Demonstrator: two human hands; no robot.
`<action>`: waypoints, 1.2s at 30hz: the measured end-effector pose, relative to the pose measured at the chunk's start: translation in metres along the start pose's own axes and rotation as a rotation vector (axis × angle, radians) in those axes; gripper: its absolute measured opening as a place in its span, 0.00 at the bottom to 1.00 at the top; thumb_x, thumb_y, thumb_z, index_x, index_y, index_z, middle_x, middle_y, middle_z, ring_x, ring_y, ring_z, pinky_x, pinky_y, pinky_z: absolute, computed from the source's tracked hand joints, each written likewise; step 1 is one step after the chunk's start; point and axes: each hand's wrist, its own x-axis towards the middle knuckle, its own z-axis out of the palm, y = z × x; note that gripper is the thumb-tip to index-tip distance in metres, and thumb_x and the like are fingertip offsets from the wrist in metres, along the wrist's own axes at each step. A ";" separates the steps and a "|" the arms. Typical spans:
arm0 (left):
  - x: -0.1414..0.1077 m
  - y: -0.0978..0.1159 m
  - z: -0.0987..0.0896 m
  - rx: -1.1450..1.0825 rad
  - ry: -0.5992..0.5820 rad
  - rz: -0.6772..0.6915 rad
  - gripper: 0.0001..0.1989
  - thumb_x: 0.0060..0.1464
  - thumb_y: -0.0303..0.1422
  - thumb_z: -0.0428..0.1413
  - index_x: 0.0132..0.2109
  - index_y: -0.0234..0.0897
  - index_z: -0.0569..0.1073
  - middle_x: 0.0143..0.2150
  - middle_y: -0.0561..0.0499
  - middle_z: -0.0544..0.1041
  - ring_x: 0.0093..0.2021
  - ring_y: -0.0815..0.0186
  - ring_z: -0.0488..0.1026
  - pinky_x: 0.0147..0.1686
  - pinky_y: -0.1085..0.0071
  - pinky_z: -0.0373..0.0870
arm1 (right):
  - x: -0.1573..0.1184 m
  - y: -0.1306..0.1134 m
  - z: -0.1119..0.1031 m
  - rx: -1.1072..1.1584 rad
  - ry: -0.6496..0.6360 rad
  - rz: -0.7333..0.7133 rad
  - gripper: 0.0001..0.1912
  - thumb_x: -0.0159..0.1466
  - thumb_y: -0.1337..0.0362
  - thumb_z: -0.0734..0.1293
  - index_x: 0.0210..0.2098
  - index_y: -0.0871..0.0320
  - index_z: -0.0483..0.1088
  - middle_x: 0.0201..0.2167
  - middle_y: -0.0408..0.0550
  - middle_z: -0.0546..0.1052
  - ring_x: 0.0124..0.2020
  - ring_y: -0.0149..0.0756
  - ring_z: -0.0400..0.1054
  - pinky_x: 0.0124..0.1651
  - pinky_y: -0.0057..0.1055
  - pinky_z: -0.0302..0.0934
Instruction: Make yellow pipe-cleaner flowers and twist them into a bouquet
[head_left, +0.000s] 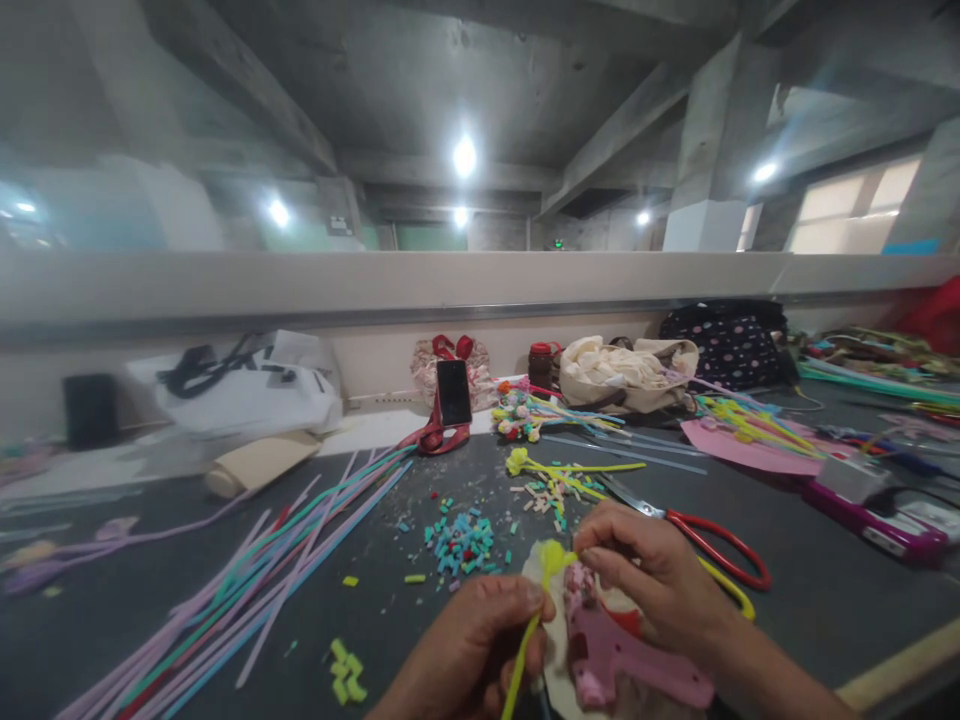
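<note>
Left fingers [516, 598] pinched the yellow stem [519, 662], apparently to steady it while right fingers [609, 562] pinched its tufted head [553, 558].

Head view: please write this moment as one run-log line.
left hand: holding yellow fuzzy stem | right hand: pinching yellow fuzzy flower head | pink plastic glue gun: near right hand

flower [553, 558]: bright yellow, stem [520, 660] the same
glue gun [600, 650]: pink
scissors [679, 517]: red handles, silver blades
table [405, 622]: dark grey
bundle [341, 515]: lilac, teal, red and blue
bits [461, 545]: blue and teal, a few red
offcuts [345, 672]: yellow-green
phone [453, 393]: black
pouch [426, 368]: pale with a red pattern
ribbon [433, 438]: deep red
bottle [541, 370]: dark brown, red lid
bag [724, 348]: black with pink and pale spots
sheet [712, 445]: pink
cloth [619, 365]: cream
partition [225, 285]: off-white with a grey strip
</note>
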 end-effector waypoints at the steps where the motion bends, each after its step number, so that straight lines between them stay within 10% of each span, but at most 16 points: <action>1: 0.000 0.000 0.000 0.012 0.006 -0.007 0.09 0.40 0.34 0.57 0.23 0.31 0.70 0.11 0.54 0.69 0.07 0.78 0.56 0.07 0.83 0.42 | 0.000 0.000 -0.002 -0.004 -0.001 -0.024 0.06 0.60 0.69 0.60 0.27 0.59 0.67 0.25 0.42 0.69 0.28 0.30 0.64 0.31 0.26 0.57; 36: -0.002 -0.003 0.002 0.303 -0.016 -0.030 0.08 0.42 0.33 0.52 0.23 0.31 0.71 0.08 0.57 0.66 0.05 0.79 0.50 0.06 0.82 0.41 | 0.000 -0.005 -0.002 -0.424 -0.136 -0.342 0.08 0.60 0.72 0.60 0.27 0.58 0.66 0.34 0.44 0.69 0.35 0.30 0.62 0.37 0.26 0.56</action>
